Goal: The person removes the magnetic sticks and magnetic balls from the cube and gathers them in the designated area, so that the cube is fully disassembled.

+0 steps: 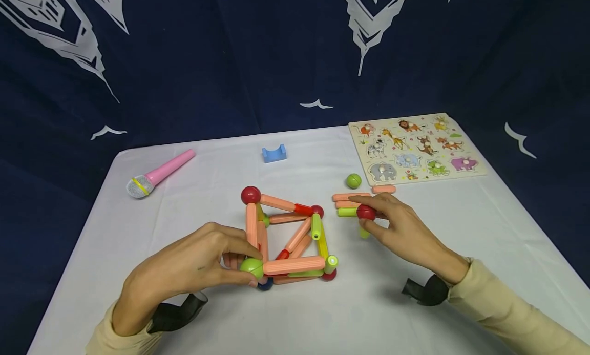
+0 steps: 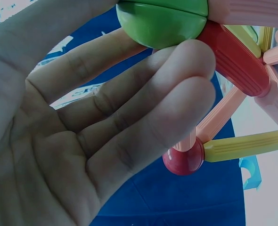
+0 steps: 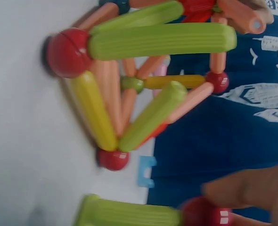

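My left hand (image 1: 191, 263) pinches a green ball (image 1: 251, 268) between thumb and fingers, at the near left upper corner of a boxy frame of magnetic rods and balls. A salmon rod (image 1: 295, 265) runs rightward from that ball, and a red rod (image 2: 235, 59) also meets it in the left wrist view. On the frame's right side two light green rods (image 3: 162, 41) rise from red balls, their outer ends bare. My right hand (image 1: 410, 234) pinches a red ball (image 1: 366, 212) right of the frame. From this ball sticks out a light green rod (image 3: 129, 214).
Loose salmon rods (image 1: 351, 196) and a light green rod (image 1: 346, 212) lie beside my right hand. Behind them are a loose green ball (image 1: 353, 181) and an animal puzzle board (image 1: 435, 163). A pink toy microphone (image 1: 168, 169) and a blue curved block (image 1: 274, 154) lie farther back.
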